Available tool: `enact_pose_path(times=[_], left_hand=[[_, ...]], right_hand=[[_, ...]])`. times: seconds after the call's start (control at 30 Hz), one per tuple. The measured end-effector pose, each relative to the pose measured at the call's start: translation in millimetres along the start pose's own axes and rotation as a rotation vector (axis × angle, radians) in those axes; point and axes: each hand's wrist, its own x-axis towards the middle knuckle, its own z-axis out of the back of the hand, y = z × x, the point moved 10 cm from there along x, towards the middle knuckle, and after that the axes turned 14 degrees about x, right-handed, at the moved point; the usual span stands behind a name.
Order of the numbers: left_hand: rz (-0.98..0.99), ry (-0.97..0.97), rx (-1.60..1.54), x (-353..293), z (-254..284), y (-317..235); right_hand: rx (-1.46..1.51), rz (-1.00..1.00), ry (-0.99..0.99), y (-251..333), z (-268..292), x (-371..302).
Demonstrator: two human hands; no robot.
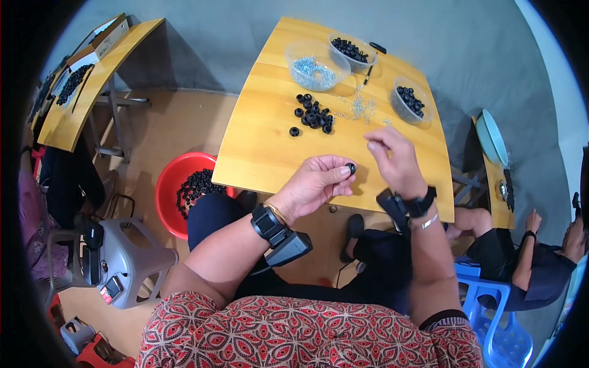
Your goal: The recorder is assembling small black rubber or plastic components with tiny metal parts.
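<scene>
My left hand (pixel 319 184) is closed, pinching a small round black part (pixel 351 167) with a hole between thumb and fingertips, just over the near edge of the table. To its right, my right hand (pixel 392 159) is raised above the table with its fingers curled in toward the thumb. Whatever lies between those fingertips is too small to make out. Ahead of both hands sits a loose pile of black parts (pixel 314 115) of the same kind. Beside it are scattered small shiny metal pieces (pixel 361 109).
On the wooden table (pixel 257 147) stand a clear bowl of metal pieces (pixel 319 76), a bowl of black parts (pixel 354 50) and a smaller tub (pixel 410 101). A red basin (pixel 175 211) is on the floor at left, near a grey stool (pixel 132 264). People sit at both sides.
</scene>
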Motion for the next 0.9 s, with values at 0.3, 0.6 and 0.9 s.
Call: enact_pose_path(times=[0.3, 0.6, 0.9], left_hand=[[0.029, -0.048, -0.016, -7.6, 10.0, -9.5], [0.050, -0.024, -0.036, -8.5, 10.7, -8.9], [0.054, -0.034, -0.051, -6.5, 11.7, -9.6]], right_hand=[[-0.176, 0.072, 0.347, -55.2, -56.3, 64.4], [-0.245, -0.007, 0.408, -79.5, -67.0, 66.3], [-0.149, 0.019, 0.394, -67.6, -70.1, 71.2]])
